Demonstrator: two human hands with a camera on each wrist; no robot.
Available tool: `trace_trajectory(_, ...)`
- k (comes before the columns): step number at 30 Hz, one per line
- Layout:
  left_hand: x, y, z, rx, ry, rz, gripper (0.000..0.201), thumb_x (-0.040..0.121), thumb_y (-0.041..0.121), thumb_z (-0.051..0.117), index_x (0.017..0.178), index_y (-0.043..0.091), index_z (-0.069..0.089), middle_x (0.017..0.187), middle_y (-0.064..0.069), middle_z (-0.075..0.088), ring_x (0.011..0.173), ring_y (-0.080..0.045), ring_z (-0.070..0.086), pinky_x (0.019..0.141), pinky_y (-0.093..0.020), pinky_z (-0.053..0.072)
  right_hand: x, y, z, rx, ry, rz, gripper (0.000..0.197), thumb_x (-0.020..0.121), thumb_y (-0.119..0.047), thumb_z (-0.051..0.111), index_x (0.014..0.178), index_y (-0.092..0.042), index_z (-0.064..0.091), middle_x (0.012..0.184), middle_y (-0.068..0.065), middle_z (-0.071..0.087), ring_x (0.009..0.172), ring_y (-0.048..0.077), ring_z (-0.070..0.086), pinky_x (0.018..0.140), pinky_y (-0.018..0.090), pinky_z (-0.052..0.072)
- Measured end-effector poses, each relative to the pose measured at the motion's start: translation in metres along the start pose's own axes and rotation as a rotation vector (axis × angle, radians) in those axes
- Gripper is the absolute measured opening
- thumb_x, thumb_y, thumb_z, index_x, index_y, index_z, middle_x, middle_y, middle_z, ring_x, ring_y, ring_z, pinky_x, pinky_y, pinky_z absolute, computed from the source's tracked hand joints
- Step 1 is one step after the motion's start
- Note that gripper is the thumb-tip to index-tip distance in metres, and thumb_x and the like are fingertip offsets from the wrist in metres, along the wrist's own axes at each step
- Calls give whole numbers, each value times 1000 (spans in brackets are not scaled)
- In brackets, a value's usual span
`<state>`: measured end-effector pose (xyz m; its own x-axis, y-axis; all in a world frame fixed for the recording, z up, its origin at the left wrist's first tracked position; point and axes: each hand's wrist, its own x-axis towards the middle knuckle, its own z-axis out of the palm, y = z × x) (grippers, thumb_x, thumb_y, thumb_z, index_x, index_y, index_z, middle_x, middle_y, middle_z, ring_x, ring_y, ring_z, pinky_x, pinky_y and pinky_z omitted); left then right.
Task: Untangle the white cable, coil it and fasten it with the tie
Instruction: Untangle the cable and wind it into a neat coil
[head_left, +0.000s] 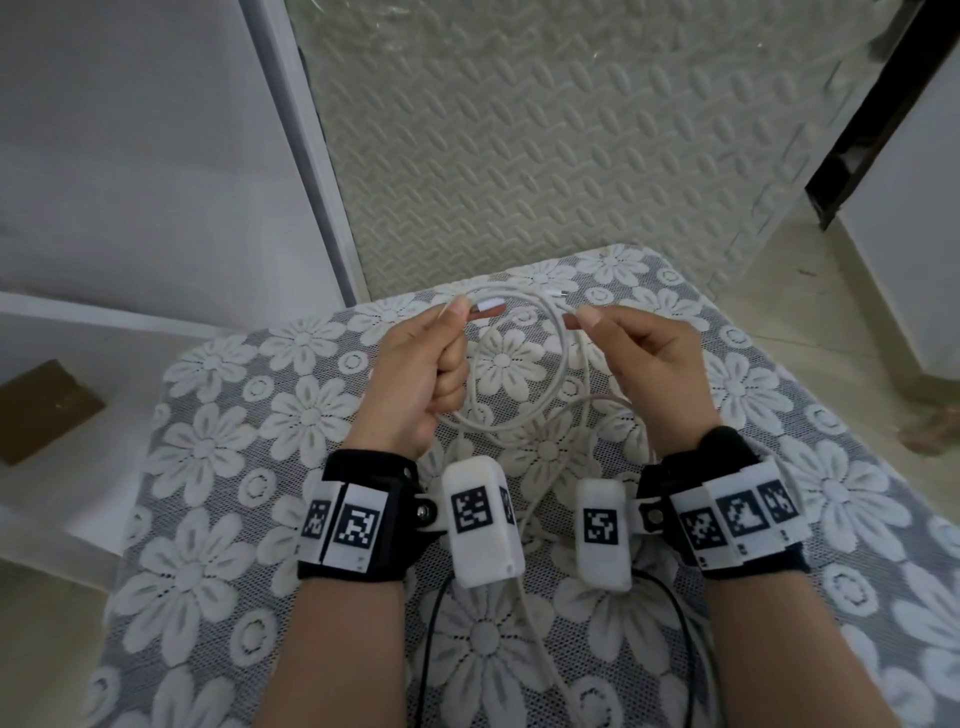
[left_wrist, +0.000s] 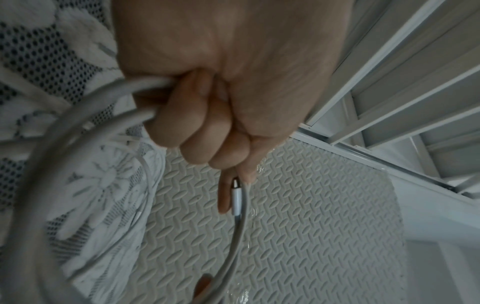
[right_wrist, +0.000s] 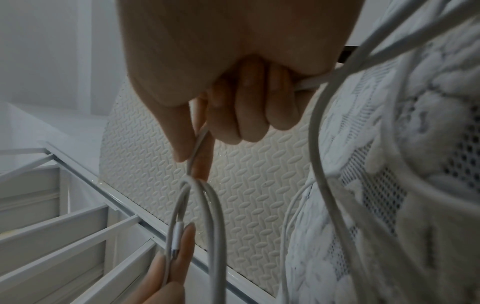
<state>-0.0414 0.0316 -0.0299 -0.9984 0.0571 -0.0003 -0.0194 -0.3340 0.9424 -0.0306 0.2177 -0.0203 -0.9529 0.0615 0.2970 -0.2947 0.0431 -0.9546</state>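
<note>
Lace cloth (head_left: 218, 519) is covering the table right out to its far edge, and past that edge a foam mat (head_left: 545, 156) is lying open. Above the cloth the left hand (head_left: 410, 374) is fisting round the white cable (head_left: 563, 384) — thumb pinching its plug (head_left: 488, 304) — while the right hand (head_left: 649, 358) is pinching another strand, loops hanging between.

- The cable (head_left: 570, 364) is white, and its plug (left_wrist: 237, 202) is white with a silver metal tip.
- The cloth (head_left: 218, 452) over the counter is grey mesh patterned with large white flowers and small white rings.
- The floor mat (head_left: 545, 156) is cream, embossed with a woven oval pattern.
- The wrist straps (head_left: 363, 512) are black and carry white tags printed with black square codes.
- The block (head_left: 44, 408) on the floor is brown.
</note>
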Motion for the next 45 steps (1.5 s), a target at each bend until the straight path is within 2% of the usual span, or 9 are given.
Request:
trace_trajectory(5,0,0,2,28,-11,6,26,99,22,46,98,4,65,44,10,23,34,-3,16,33,-12,13,3,7,-3,21,-7,12,19,91,-12,58,80,-18,72,54,-7,58,41,6,41,40,14,35)
trace_trajectory(14,1,-2,9,33,-2,18,36,99,24,46,113,-7,59,43,12,24,34,-2,16,33,-12,14,1,7,-2,47,-26,22,24,92,-7,55,115,-6,63,40,-18,48,39,-2,40,43,5,32)
trace_trajectory(19,0,0,10,25,2,21,22,100,23,46,118,10,47,43,13,26,33,-2,17,32,-12,16,0,4,3,-52,-100,8,12,85,-15,66,95,-18,72,51,-16,59,54,-4,50,60,9,42)
trace_trajectory(22,1,-1,11,9,-8,10,21,99,23,46,116,12,47,43,12,25,34,-2,17,32,-12,16,2,8,1,-73,-37,-23,10,84,-17,69,88,-10,74,56,2,52,52,3,38,54,12,35)
trace_trajectory(25,1,0,11,-29,-39,-28,16,99,23,46,96,10,55,46,11,24,35,-2,17,32,-13,16,5,11,0,-119,-23,-52,9,85,-22,67,85,-15,74,69,-2,59,60,1,46,60,13,40)
trace_trajectory(28,0,1,9,-79,-67,-54,40,100,21,45,61,24,57,48,9,24,36,-3,20,32,-13,20,6,14,0,-149,-51,-32,12,88,-24,64,83,-17,73,76,-6,68,75,10,60,74,21,48)
trace_trajectory(34,-4,5,1,11,-170,-121,33,100,26,41,104,3,65,56,3,39,43,-8,36,42,-20,38,6,13,-3,-93,-121,-12,17,88,-15,63,79,-3,71,60,-1,67,54,12,60,62,27,52)
trace_trajectory(40,-6,9,2,97,-242,-205,34,95,38,44,82,12,61,54,1,41,38,-7,31,35,-14,27,5,10,-1,-188,-296,19,17,85,-16,67,77,-4,73,58,3,66,55,28,55,60,50,49)
trace_trajectory(45,-7,6,4,220,-247,-197,38,96,28,48,59,20,55,53,5,28,36,-1,20,33,-10,15,4,7,0,-217,-347,5,19,85,-19,67,78,-2,73,60,12,66,53,39,54,55,46,47)
